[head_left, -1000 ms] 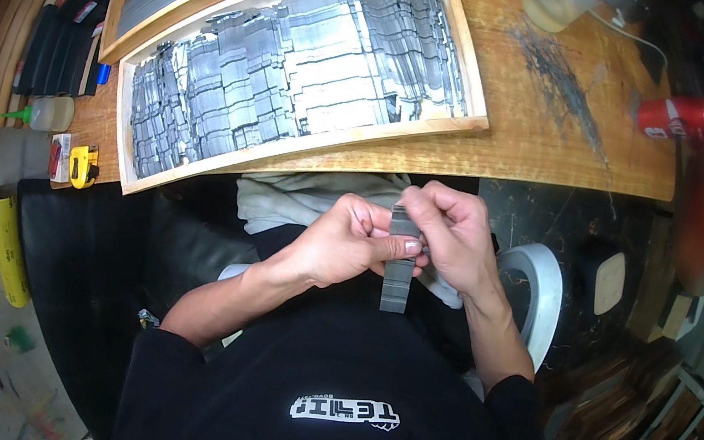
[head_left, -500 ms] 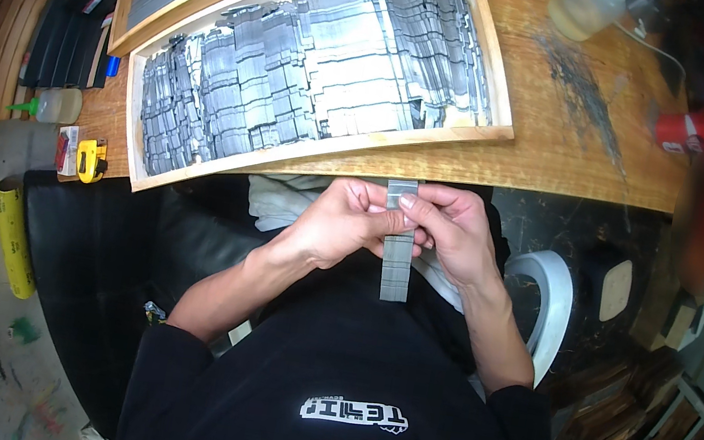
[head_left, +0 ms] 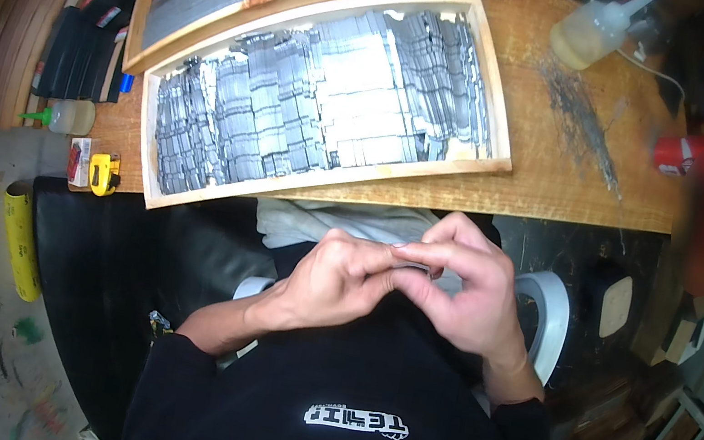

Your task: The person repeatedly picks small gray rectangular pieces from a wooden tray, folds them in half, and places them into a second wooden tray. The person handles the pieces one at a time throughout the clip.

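Note:
My left hand and my right hand meet in front of my chest, just off the table's near edge. Between the fingertips of both is a small bundle of thin grey strips, seen nearly edge-on and mostly covered by fingers. Both hands are closed on it, thumbs on the near side. Beyond them on the table lies a shallow wooden tray, packed with rows of thin grey strips, some shining in the light.
A second wooden tray overlaps behind the first. At the left are a yellow tape measure and a green-tipped bottle. A clear squeeze bottle and a red can stand at right. A white chair arm is beside me.
The grey bundle has turned from hanging lengthwise, face showing, to nearly edge-on between the fingers. My hands have come slightly nearer my body, and the view has tilted up a little.

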A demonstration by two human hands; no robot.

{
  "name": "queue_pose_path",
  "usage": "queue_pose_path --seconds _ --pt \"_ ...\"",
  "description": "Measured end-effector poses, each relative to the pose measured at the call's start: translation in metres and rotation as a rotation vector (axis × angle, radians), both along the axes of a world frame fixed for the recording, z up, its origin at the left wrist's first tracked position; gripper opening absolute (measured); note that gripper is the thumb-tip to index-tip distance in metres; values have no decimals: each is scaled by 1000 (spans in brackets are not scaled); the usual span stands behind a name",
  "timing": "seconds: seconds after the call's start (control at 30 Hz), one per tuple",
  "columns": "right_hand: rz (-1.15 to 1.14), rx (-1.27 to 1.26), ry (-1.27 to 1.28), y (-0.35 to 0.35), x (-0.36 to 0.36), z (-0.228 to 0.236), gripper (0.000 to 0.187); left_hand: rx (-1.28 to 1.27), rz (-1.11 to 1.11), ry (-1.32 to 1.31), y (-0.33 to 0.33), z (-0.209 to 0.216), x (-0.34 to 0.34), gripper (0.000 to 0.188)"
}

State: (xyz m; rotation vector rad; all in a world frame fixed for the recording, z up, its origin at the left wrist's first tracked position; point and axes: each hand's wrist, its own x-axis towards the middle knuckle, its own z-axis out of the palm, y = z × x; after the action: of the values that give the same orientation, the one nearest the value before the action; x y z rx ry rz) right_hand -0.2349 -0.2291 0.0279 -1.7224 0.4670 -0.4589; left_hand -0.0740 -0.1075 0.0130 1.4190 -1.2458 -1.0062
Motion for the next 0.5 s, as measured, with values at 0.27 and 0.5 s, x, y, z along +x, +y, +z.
queue_pose_path --seconds 0.27,0.5 --pt "63 -536 -181 -47 56 81 20 -205 213 -59 -36 45 26 50" --pt "104 -336 -110 -74 105 104 15 -192 224 262 -66 64 67 84"
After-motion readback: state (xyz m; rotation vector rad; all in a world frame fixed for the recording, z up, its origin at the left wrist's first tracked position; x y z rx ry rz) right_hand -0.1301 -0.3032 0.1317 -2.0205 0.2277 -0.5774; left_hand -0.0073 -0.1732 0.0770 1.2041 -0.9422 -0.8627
